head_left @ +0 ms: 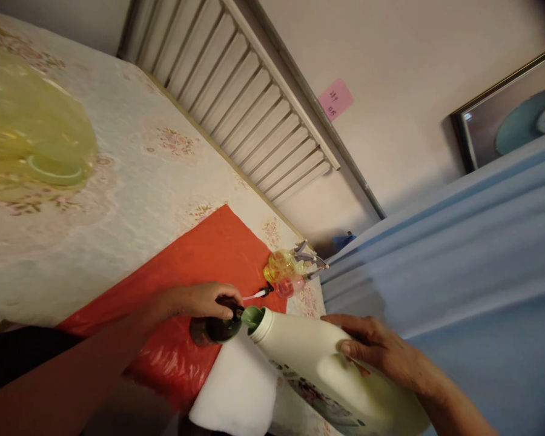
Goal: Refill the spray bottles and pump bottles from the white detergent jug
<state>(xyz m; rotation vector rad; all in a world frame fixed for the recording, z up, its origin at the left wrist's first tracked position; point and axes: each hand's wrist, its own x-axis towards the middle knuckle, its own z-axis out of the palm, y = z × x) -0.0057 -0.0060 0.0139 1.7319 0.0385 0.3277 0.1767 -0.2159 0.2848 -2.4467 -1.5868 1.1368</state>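
- Head view, lower centre: the left hand (206,300) is wrapped around a dark bottle (222,327), neck angled towards the right of the frame.
- And there, meeting it from the lower right, a big pale bottle (309,345), tipped over, green spout (253,317) right at the dark neck; whether they touch, I can't tell.
- The right hand (376,348) has that pale bottle clamped, well apart from the left hand.
- Just above the spout, a pump head (266,291) with a pale tube; beyond it, right of centre, a yellow bottle (272,269) and a pink bottle (290,286).
- Underneath, a red sheet (227,254) across the centre, a white pad (236,387) at the bottom.
- Upper left, something see-through and yellow (49,121) on the floral tablecloth (131,181).
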